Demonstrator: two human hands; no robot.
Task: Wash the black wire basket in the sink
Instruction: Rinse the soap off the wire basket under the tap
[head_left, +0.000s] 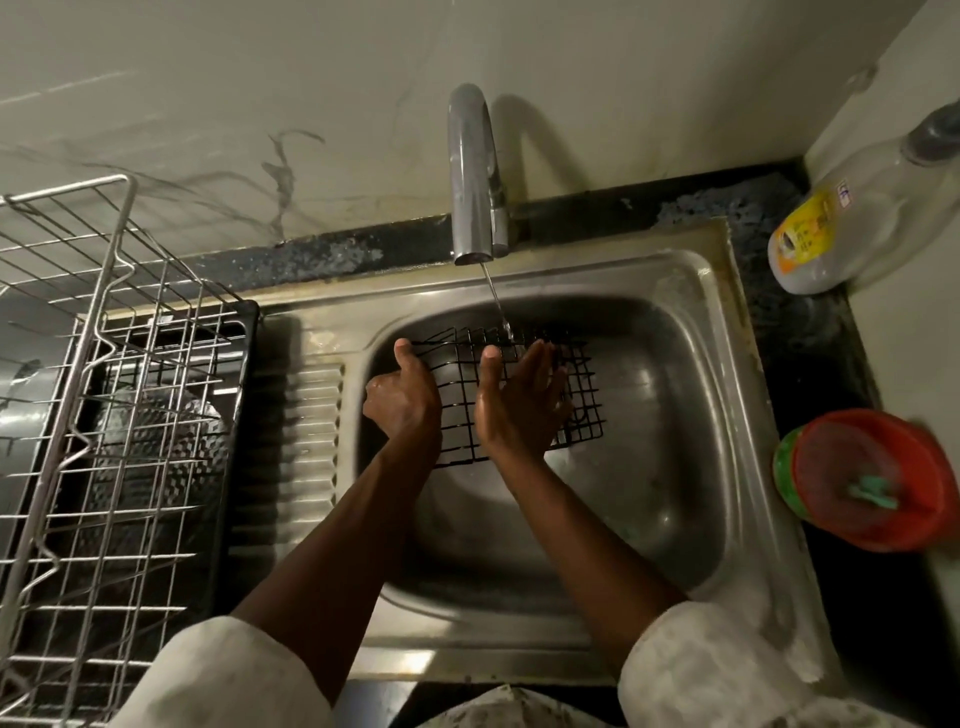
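The black wire grid basket (460, 395) sits tilted inside the basin of the stainless steel sink (670, 467), its far edge under a thin stream of water (496, 299) from the curved chrome faucet (475, 176). The left hand (402, 395) grips the basket's left edge, fingers curled and thumb raised. The right hand (519, 400) lies flat against the grid with straight fingers. To the left are the sink's ribbed drainboard (311, 431) and a silver wire dish rack (119, 364). On the speckled black countertop (810, 332) at right stand a clear plastic bottle with a yellow label (857, 218) and a round red container (867, 478). A stained pale wall (260, 78) rises behind.
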